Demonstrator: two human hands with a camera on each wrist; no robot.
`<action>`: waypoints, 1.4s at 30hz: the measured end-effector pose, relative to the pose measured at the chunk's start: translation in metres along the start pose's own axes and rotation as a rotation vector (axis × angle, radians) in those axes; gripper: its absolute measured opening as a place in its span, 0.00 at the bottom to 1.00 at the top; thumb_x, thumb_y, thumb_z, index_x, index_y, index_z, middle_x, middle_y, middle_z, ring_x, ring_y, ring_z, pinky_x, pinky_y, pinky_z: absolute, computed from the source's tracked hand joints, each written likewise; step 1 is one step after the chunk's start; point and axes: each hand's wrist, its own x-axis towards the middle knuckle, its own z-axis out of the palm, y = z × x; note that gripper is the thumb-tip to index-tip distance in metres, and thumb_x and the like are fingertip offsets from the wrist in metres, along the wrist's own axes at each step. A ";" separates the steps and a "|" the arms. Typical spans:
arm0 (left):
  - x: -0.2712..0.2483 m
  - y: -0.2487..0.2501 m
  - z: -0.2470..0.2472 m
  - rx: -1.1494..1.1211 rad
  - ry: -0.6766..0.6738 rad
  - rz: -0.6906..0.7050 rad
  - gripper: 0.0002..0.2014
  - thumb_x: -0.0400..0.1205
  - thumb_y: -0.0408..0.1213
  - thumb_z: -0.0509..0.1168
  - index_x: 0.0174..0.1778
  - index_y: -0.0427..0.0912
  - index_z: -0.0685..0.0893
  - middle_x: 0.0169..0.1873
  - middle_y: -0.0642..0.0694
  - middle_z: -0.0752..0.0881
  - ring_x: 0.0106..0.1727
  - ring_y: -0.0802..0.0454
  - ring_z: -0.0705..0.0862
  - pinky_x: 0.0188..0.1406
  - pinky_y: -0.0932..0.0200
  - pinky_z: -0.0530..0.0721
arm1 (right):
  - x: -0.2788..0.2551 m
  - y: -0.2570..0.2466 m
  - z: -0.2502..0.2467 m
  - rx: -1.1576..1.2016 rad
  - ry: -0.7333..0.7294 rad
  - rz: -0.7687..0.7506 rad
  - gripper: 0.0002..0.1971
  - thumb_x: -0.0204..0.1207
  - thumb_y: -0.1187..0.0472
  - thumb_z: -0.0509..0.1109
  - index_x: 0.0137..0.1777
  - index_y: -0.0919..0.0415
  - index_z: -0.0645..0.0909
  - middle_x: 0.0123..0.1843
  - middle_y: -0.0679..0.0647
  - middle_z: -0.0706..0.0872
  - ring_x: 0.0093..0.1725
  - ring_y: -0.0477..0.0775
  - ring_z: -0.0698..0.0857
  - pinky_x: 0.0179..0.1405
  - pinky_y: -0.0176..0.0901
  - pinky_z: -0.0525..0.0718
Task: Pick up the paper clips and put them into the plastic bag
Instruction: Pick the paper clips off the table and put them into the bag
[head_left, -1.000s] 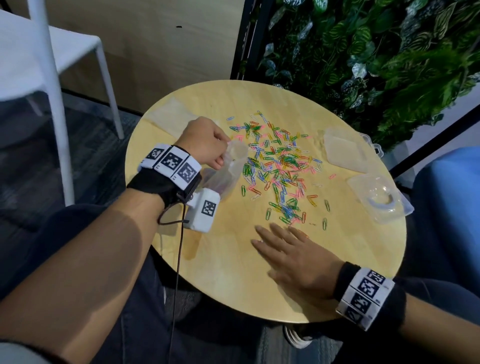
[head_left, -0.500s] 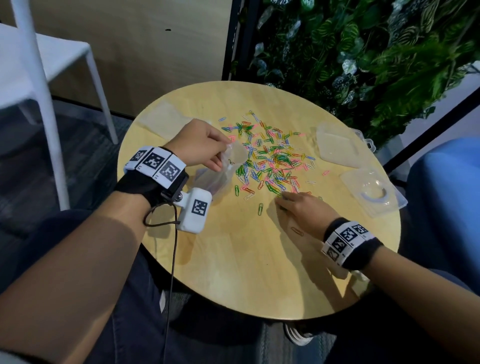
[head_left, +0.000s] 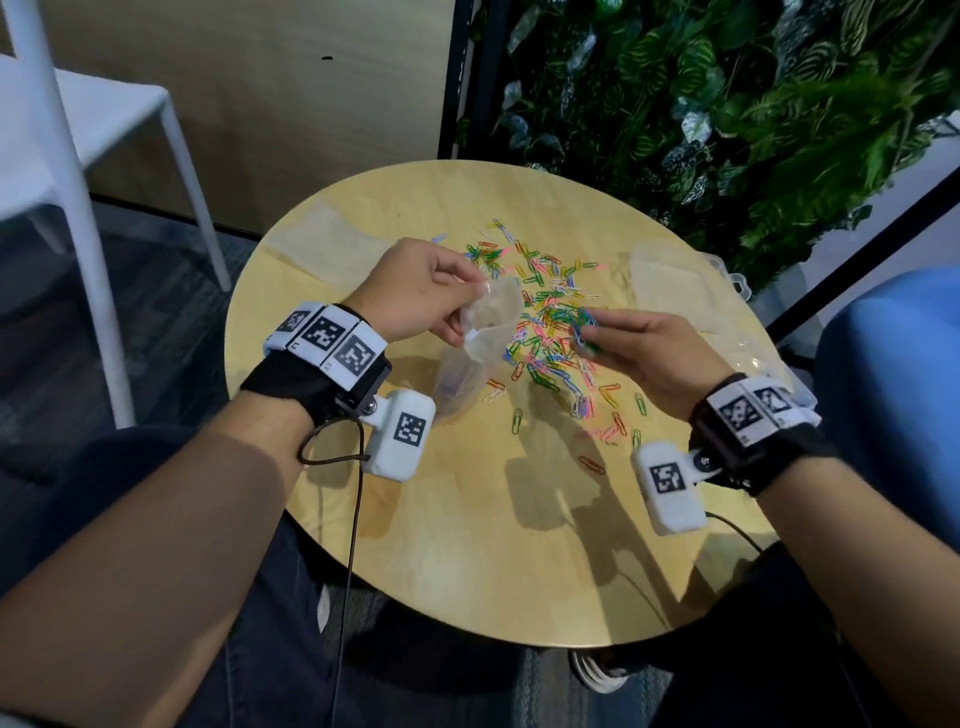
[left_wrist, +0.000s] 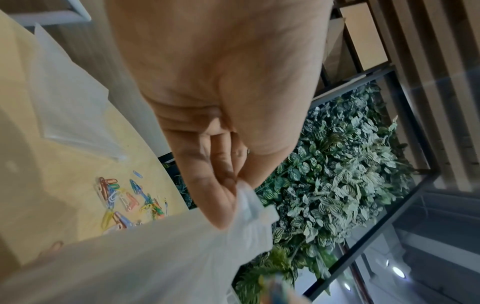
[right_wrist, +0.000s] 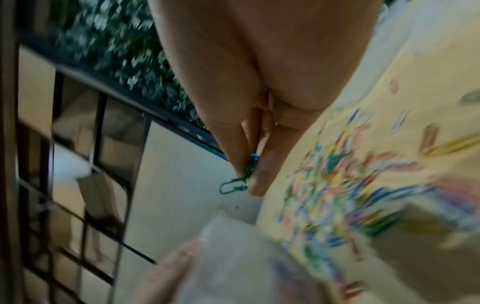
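Worktop (head_left: 467, 545) is round and wood, and most of the job is left: the bulk of the paper clips (head_left: 550, 332) lie scattered across its middle. Plastic bag (head_left: 467, 358) is lifted off the surface at its left side, mouth up, with only a few coloured shapes faintly visible inside, so early stage by my read. Left hand (head_left: 415, 296) pinches the bag's top edge. Right hand (head_left: 639, 353) pinches a small bunch of green and blue clips (right_wrist: 237, 183) just beside the bag mouth, not yet in.
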 end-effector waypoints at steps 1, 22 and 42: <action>0.000 0.000 0.004 0.024 -0.019 0.011 0.08 0.83 0.33 0.72 0.55 0.32 0.89 0.25 0.42 0.89 0.24 0.49 0.87 0.30 0.55 0.92 | -0.001 -0.010 0.006 0.082 -0.047 0.013 0.17 0.73 0.75 0.71 0.63 0.75 0.82 0.59 0.69 0.87 0.52 0.61 0.89 0.55 0.43 0.89; -0.003 0.002 0.030 0.061 -0.069 0.079 0.04 0.84 0.30 0.69 0.47 0.34 0.89 0.27 0.37 0.90 0.28 0.41 0.90 0.32 0.48 0.93 | 0.008 -0.022 0.071 -1.326 -0.100 -0.327 0.08 0.76 0.65 0.69 0.48 0.59 0.90 0.43 0.56 0.92 0.42 0.52 0.87 0.40 0.36 0.75; -0.006 0.001 0.020 0.086 0.011 0.048 0.05 0.84 0.31 0.69 0.51 0.34 0.89 0.26 0.39 0.88 0.20 0.53 0.86 0.24 0.60 0.89 | -0.028 0.094 0.008 -1.181 0.203 0.213 0.51 0.53 0.35 0.82 0.70 0.62 0.68 0.66 0.63 0.74 0.60 0.61 0.78 0.54 0.49 0.80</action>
